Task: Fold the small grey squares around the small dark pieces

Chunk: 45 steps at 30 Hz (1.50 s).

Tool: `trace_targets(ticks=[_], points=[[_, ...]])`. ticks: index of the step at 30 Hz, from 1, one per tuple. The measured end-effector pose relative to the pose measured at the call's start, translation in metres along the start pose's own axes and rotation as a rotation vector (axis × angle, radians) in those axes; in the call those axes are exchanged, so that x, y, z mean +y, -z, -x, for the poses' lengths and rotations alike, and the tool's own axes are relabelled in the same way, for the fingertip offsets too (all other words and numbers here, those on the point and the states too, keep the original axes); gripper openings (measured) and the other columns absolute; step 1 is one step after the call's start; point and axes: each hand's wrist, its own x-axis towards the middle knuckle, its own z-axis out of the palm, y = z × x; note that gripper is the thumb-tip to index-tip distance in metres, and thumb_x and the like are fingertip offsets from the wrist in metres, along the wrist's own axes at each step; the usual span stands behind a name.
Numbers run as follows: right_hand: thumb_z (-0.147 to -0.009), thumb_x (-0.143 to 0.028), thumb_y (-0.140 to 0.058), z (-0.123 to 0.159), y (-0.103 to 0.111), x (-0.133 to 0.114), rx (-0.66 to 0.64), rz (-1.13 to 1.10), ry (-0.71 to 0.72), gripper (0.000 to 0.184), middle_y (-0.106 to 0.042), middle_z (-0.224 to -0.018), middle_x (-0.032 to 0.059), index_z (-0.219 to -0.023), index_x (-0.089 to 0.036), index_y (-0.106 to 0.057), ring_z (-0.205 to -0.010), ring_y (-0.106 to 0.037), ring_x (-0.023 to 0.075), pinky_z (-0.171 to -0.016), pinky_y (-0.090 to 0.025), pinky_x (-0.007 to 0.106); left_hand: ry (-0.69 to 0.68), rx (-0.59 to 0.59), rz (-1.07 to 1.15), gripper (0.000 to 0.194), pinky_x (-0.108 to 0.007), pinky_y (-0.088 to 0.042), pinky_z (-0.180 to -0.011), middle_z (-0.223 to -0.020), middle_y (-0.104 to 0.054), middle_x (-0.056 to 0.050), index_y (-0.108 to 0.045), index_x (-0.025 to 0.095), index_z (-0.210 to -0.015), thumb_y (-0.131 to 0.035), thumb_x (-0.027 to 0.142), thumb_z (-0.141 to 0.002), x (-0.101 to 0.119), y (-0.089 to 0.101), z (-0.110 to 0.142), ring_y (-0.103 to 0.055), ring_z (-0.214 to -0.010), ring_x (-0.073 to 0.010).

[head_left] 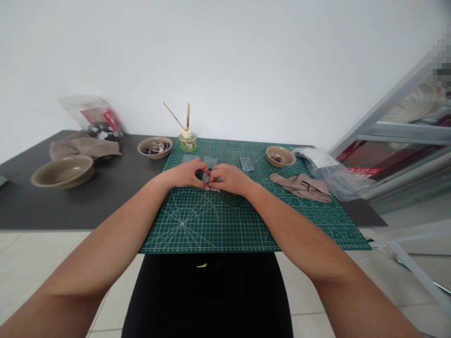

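My left hand (186, 173) and my right hand (230, 179) meet over the middle of a green cutting mat (211, 230). Between their fingertips is a small greyish plastic packet (206, 178), partly covered by the fingers. Both hands are closed on it, thumbs and fingers pinched together. What it contains cannot be made out. Just beyond the hands lie flat translucent packets, one behind the left hand (210, 161) and one to the right (247, 164). A small brown bowl (155, 154) on the left holds several dark and pale flat pieces. Another small bowl (280, 162) on the right has a few dark pieces.
A reed diffuser (188, 140) stands at the mat's back left. A crumpled brown cloth (302, 187) and clear plastic bag (331, 173) lie to the right. A larger bowl (63, 179), another cloth (84, 145) and a plastic container (92, 115) occupy the left.
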Motion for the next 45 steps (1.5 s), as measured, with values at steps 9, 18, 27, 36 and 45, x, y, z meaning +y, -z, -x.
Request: trace_targets(ticks=[9, 18, 27, 36, 45], points=[[-0.081, -0.020, -0.076, 0.007, 0.009, 0.002, -0.015, -0.042, -0.051, 0.008, -0.061, -0.080, -0.0005, -0.074, -0.017, -0.072, -0.075, -0.055, 0.0138, -0.072, -0.036, 0.026, 0.003, -0.008, 0.010, 0.055, -0.035, -0.044, -0.090, -0.105, -0.052, -0.004, -0.070, 0.020, -0.108, -0.080, 0.055, -0.068, 0.003, 0.001, 0.002, -0.055, -0.098, -0.0230], [-0.089, -0.024, -0.073, 0.001, -0.002, 0.003, 0.008, -0.002, 0.026, 0.010, -0.068, -0.091, 0.0041, -0.082, -0.018, -0.074, -0.090, -0.059, 0.0178, -0.083, -0.039, 0.030, -0.005, -0.004, 0.025, 0.052, -0.035, -0.044, -0.090, -0.103, -0.051, -0.004, -0.069, 0.019, -0.104, -0.081, 0.053, -0.067, 0.000, 0.000, 0.000, -0.055, -0.098, -0.0228], [-0.080, -0.019, -0.076, 0.008, 0.005, 0.002, -0.001, -0.030, -0.026, 0.010, -0.061, -0.082, 0.0003, -0.074, -0.017, -0.069, -0.081, -0.055, 0.0152, -0.077, -0.038, 0.028, 0.008, -0.017, 0.032, 0.052, -0.035, -0.044, -0.089, -0.104, -0.051, -0.003, -0.069, 0.021, -0.107, -0.080, 0.052, -0.067, 0.000, 0.000, 0.001, -0.055, -0.098, -0.0224], [-0.091, -0.024, -0.070, 0.003, -0.004, 0.000, 0.019, -0.005, -0.002, 0.011, -0.066, -0.093, 0.0044, -0.082, -0.018, -0.070, -0.093, -0.057, 0.0188, -0.085, -0.040, 0.030, -0.002, -0.002, 0.016, 0.052, -0.036, -0.045, -0.089, -0.103, -0.051, -0.004, -0.068, 0.020, -0.103, -0.081, 0.055, -0.067, 0.002, 0.000, 0.000, -0.055, -0.097, -0.0230], [-0.080, -0.020, -0.076, 0.008, 0.006, -0.002, -0.021, -0.081, -0.030, 0.010, -0.060, -0.082, -0.0007, -0.074, -0.017, -0.069, -0.076, -0.054, 0.0140, -0.074, -0.037, 0.027, -0.003, -0.012, 0.028, 0.053, -0.036, -0.044, -0.090, -0.104, -0.053, -0.004, -0.069, 0.019, -0.105, -0.080, 0.055, -0.068, 0.003, 0.001, 0.002, -0.055, -0.098, -0.0232]])
